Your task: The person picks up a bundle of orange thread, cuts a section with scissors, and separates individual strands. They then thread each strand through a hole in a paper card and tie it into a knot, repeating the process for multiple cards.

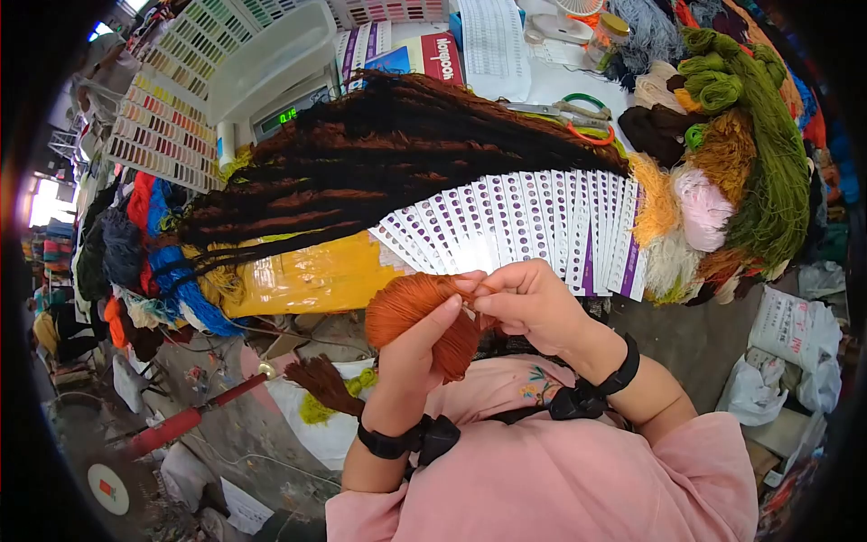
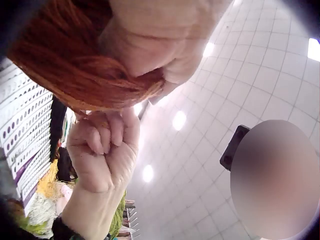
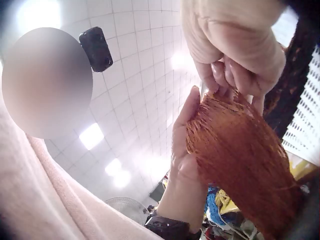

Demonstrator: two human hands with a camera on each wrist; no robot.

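Observation:
A rust-orange skein of thread (image 1: 397,312) is held up in front of the pink shirt, above the table's near edge. My left hand (image 1: 416,348) grips it, with the thumb laid over its near side and the other fingers hidden behind the thread. At the skein's upper right end, my right hand (image 1: 533,307) pinches some strands between thumb and curled fingers. The right wrist view shows the skein (image 3: 245,160) hanging broad below the right hand (image 3: 235,45). Both hands meet at the gathered top of the thread.
Dark brown and black thread (image 1: 406,144) lies spread across the table over fanned white cards (image 1: 506,217). Behind it are a scale (image 1: 289,113), colour charts (image 1: 172,126) and scissors (image 1: 564,113). Coloured skeins (image 1: 759,154) are heaped at the right; yellow wrapped packaging (image 1: 307,280) lies left.

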